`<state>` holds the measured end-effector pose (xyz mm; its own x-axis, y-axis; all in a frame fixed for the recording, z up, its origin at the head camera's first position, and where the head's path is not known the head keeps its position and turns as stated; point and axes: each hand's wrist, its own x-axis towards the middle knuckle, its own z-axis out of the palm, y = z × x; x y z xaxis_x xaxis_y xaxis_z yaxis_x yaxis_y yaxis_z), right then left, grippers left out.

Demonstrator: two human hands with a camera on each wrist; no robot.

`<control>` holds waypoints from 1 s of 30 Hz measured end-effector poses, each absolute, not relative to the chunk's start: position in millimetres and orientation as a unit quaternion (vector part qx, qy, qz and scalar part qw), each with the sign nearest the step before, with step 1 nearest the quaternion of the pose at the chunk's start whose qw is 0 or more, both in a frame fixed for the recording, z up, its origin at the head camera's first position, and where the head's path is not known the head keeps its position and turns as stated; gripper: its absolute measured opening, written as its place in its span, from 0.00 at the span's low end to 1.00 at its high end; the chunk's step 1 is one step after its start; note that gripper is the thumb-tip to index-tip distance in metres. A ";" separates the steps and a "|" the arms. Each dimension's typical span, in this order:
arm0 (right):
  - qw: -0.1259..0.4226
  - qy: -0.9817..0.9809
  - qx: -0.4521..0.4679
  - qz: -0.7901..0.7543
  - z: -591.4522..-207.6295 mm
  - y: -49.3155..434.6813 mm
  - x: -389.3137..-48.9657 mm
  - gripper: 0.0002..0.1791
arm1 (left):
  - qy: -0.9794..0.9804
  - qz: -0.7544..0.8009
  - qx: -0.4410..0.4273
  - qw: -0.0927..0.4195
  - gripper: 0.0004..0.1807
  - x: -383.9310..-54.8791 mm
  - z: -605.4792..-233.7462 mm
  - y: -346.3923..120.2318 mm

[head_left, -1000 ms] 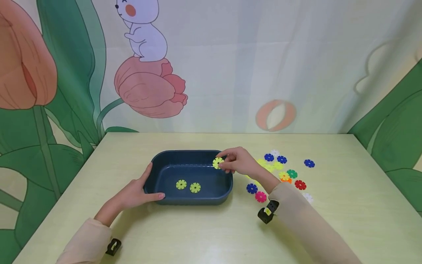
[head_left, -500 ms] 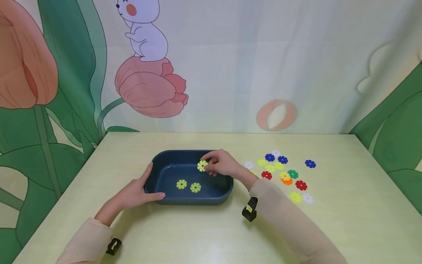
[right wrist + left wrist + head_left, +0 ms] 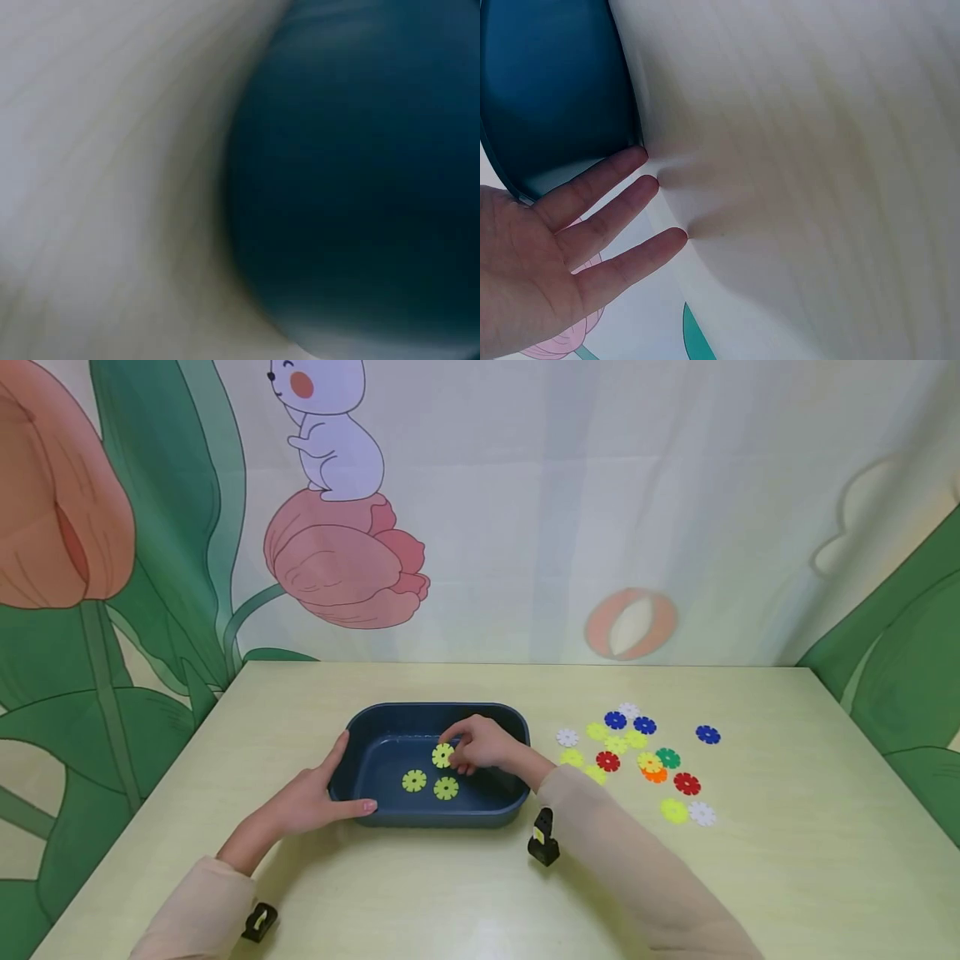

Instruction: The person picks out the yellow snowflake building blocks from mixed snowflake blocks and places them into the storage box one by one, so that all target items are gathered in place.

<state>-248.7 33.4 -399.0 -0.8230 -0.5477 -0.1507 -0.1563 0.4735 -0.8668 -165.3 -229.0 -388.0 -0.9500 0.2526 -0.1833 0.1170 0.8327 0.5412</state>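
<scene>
A dark blue rectangular tray [image 3: 442, 818] stands on the table. My left hand [image 3: 311, 797] rests against its left end, thumb across the front rim. In the left wrist view, straight fingers [image 3: 630, 270] fan out beside the tray wall [image 3: 562, 90]. Inside the tray, my right hand [image 3: 487, 747] pinches a yellow notched plastic disc [image 3: 441, 756] between thumb and forefinger, above the tray floor. Two like discs lie flat there, a left yellow disc [image 3: 414, 781] and a right yellow disc [image 3: 446, 788]. The right wrist view is blurred and shows only tray and table.
Several loose notched discs lie right of the tray, among them a red disc [image 3: 687, 784], a green disc [image 3: 667, 758], a white disc [image 3: 702, 814] and a blue disc [image 3: 708, 734]. A printed curtain [image 3: 510, 527] hangs behind the table [image 3: 420, 893].
My right hand has moved left and down from the tray's right rim into the tray, carrying the yellow disc. My left hand keeps its place on the tray.
</scene>
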 end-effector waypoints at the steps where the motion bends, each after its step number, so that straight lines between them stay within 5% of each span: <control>1: 0.213 0.835 -0.209 -0.463 -400.5 32.4 -249.2 0.18 | 0.949 0.272 0.097 0.125 0.62 -165.3 -388.3 -229.0; 30: 0.195 0.830 -0.195 -0.485 -381.0 46.1 -241.0 0.17 | 0.950 0.268 0.098 0.126 0.63 -166.6 -390.3 -230.3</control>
<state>-241.0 46.1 -381.0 -0.8483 -0.5121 -0.1346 -0.1342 0.4539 -0.8809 -166.6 -230.3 -390.3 -0.9490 0.2535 -0.1872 0.1181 0.8368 0.5346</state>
